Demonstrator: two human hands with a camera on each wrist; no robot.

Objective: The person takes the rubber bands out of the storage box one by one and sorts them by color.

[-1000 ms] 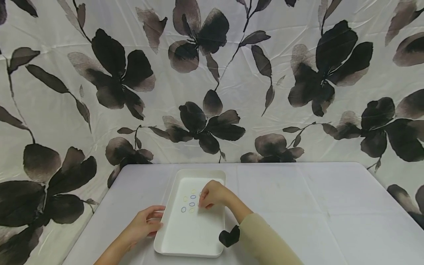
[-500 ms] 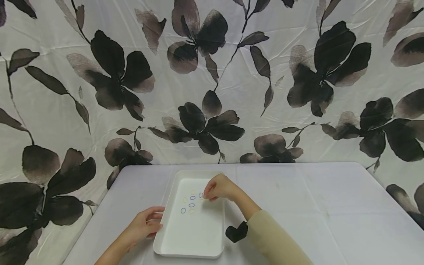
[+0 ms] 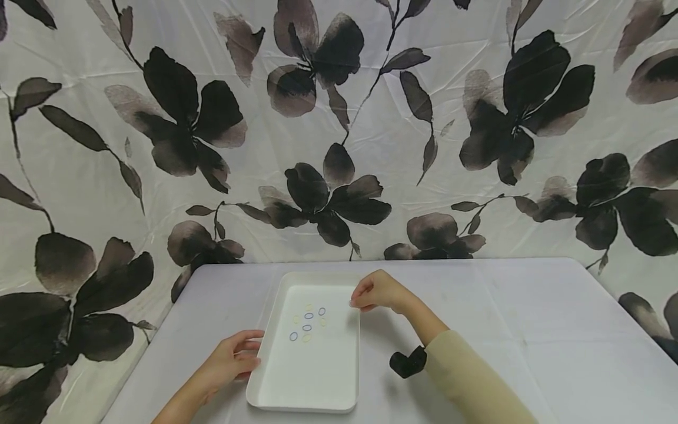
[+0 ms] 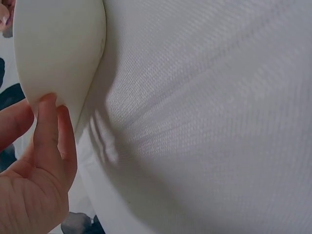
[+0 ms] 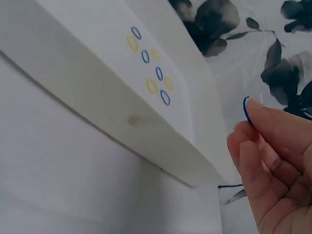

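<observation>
In the head view a shallow white tray lies on the table. My left hand is at its left side, fairly straight fingertips touching the outer wall in the left wrist view. On the tray floor lie several small thin rings in a loose diamond of blue and yellow, among them a blue ring and a yellow ring. My right hand hovers over the tray's right rim. Between thumb and forefinger it pinches another small blue ring, seen edge-on in the right wrist view.
A white cloth covers the table. Behind its far edge hangs a white curtain with dark flowers. A black heart-shaped piece sits beside the right sleeve.
My right hand has lifted away from the ring pattern and moved right to the tray's rim, uncovering a blue ring and a yellow ring at the right. My left hand stays put.
</observation>
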